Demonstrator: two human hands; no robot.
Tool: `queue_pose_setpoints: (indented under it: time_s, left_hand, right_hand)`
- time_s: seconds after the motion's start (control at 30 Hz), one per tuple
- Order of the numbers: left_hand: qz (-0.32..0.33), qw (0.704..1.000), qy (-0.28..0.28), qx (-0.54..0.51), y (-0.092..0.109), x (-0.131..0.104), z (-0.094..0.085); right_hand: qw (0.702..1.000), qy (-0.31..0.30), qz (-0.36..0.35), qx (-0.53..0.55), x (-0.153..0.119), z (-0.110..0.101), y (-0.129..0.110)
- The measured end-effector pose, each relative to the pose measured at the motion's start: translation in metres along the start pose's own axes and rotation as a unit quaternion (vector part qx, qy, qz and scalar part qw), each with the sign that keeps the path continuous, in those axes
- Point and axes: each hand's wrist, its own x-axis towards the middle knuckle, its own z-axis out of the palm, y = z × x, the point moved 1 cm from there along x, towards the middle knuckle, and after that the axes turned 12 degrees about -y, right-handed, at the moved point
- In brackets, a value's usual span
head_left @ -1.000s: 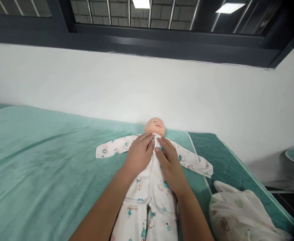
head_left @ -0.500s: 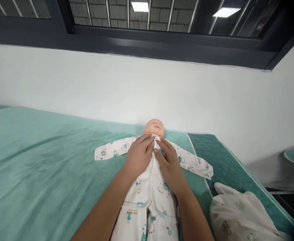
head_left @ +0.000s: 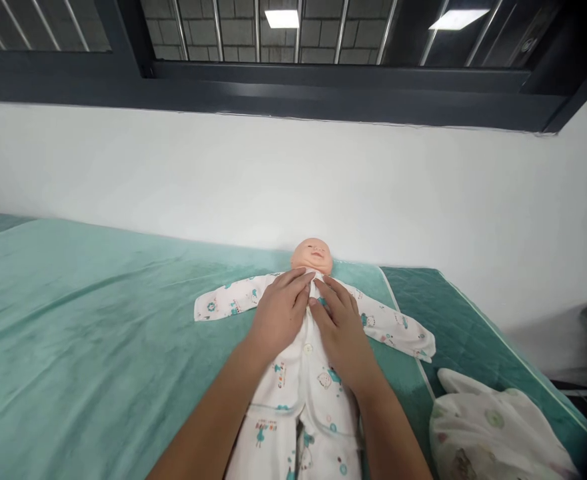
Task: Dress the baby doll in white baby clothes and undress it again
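A baby doll [head_left: 312, 256] lies on its back, its head close to the wall. It wears a white baby shirt [head_left: 321, 383] with teal and brown prints, sleeves spread to both sides. Matching white pants [head_left: 263, 445] show below the hem. At the shirt's upper front, just under the chin, my left hand [head_left: 283, 310] has its fingers closed on the fabric edge. My right hand [head_left: 341, 323] pinches the opposite edge close beside it. The fingertips nearly meet, and what lies between them is mostly hidden. Lower on the front, a round button [head_left: 308, 348] shows.
The doll lies on a light green bed cover [head_left: 98, 333], beside a darker quilted mat [head_left: 418, 293] at right. A white printed cloth bundle [head_left: 498, 427] rests at lower right. Behind are a white wall [head_left: 223, 173] and a dark window frame [head_left: 323, 93].
The view has shifted slightly. Both hands stay at the shirt's upper front, with only very small finger movement.
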Motion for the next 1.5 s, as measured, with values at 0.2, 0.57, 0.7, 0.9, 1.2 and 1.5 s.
queue_pose_setpoints:
  time_s: [0.2, 0.57, 0.7, 0.9, 1.2, 1.5]
  left_hand:
    - [0.003, 1.0, -0.004, 0.003, 0.0, 0.0, 0.001]
    - [0.0, 0.999, -0.027, 0.034, 0.0, 0.0, 0.0]
    - [0.009, 0.999, -0.034, 0.038, 0.0, -0.001, 0.0]
    - [-0.009, 0.999, 0.028, -0.044, 0.004, -0.005, -0.003]
    - [-0.017, 0.994, 0.068, -0.089, 0.009, -0.015, -0.004]
    - [-0.006, 0.994, 0.051, -0.092, 0.008, -0.034, -0.001]
  right_hand:
    - [1.0, 0.018, -0.002, 0.015, -0.001, 0.0, -0.003]
    - [0.997, 0.057, 0.01, 0.045, -0.001, 0.002, -0.001]
    - [0.993, 0.074, 0.029, 0.091, -0.003, 0.001, -0.005]
    - [0.965, 0.098, 0.069, 0.233, -0.005, -0.007, -0.006]
    - [0.967, 0.092, 0.072, 0.226, -0.013, -0.014, -0.007]
    - [0.973, 0.095, 0.039, 0.208, -0.019, -0.011, -0.01]
